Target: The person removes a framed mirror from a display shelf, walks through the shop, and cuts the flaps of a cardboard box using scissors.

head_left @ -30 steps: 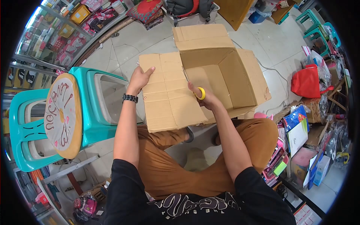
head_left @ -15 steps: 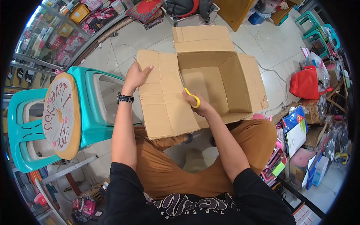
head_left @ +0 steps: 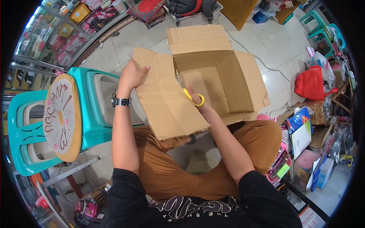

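Note:
An open cardboard box (head_left: 213,79) stands on the floor before my knees, its flaps spread outward. My left hand (head_left: 133,76) grips the outer edge of the near-left flap (head_left: 167,102), thumb on top and fingers underneath. In my right hand (head_left: 199,100) are yellow-handled scissors (head_left: 197,99), at the seam between that flap and the box. Their blades are hidden by the cardboard. A gap runs along the upper part of the seam, and the flap is bent along a crease.
Teal plastic chairs (head_left: 89,110) with a round cushion (head_left: 62,117) stand at the left. A red bag (head_left: 310,84) and piled goods lie at the right. A cable (head_left: 272,69) crosses the floor behind the box. A backpack (head_left: 186,7) sits at the top.
My left hand has moved left and a little up, pulling the flap outward and bending it. The box has shifted slightly left, and the scissors have moved slightly left with my right hand.

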`<state>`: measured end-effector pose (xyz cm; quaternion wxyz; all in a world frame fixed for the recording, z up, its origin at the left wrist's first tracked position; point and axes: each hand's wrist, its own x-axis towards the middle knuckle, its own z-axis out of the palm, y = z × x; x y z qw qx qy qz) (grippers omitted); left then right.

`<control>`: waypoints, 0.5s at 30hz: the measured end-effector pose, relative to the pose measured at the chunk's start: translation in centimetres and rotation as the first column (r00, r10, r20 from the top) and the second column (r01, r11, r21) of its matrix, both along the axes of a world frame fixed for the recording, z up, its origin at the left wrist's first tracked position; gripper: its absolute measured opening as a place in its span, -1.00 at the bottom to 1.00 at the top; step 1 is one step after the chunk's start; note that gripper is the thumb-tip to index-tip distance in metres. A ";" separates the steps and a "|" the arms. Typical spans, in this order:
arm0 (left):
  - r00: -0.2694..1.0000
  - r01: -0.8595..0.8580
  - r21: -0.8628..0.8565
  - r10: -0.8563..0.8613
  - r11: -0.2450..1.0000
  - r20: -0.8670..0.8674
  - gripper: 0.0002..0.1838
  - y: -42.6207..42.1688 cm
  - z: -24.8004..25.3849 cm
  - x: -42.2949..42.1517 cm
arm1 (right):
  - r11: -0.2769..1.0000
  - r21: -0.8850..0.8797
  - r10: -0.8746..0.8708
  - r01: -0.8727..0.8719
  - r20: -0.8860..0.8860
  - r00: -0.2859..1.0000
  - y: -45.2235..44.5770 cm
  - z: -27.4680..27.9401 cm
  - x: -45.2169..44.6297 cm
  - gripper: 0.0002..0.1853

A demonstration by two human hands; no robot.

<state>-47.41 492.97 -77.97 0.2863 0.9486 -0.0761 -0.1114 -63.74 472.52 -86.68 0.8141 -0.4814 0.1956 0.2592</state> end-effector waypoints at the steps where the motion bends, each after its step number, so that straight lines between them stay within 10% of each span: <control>1: 1.000 0.000 0.002 0.000 1.000 0.000 -0.52 0.1 0.3 0.0 | 1.000 0.002 0.000 0.000 0.000 1.000 0.0 0.0 0.1 0.07; 11: 0.998 -0.004 -0.018 0.005 1.000 0.057 -0.51 1.6 -0.4 -0.1 | 0.999 -0.037 0.025 -0.029 -0.101 0.995 1.7 -0.1 1.0 -0.07; 15: 0.960 -0.199 -0.300 0.123 0.933 -0.253 -0.53 3.7 -4.2 1.6 | 0.983 -0.160 -0.093 0.092 -0.001 0.996 2.8 -0.5 1.2 -0.19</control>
